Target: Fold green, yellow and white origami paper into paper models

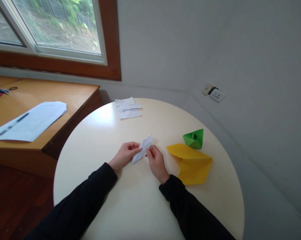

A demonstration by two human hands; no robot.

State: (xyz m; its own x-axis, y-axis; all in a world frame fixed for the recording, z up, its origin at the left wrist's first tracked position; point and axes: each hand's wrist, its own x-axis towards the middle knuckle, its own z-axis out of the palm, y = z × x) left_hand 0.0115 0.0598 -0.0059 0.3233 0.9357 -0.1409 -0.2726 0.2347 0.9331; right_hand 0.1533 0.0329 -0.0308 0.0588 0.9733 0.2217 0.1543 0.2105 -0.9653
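Both hands grip one folded white paper piece [142,149] above the round cream table [145,206]. The left hand [125,155] pinches the piece at its lower left portion; the right hand [156,162] pinches it from the opposite side, fingertips closed on the paper. The piece lies between the two hands, in contact with both. Its long axis runs diagonally, from low near the left hand to high and away beyond the right hand. Neither hand is clearly nearer.

To the right of the right hand, close by, a folded yellow paper [192,163] lies flat; a small green folded paper figure [194,138] sits just beyond it. Well ahead of both hands, loose white paper scraps [127,108] rest near the table's far edge. Far to the left of the left hand stands a wooden desk [65,96] carrying a printed sheet [31,121] below a window [52,30].
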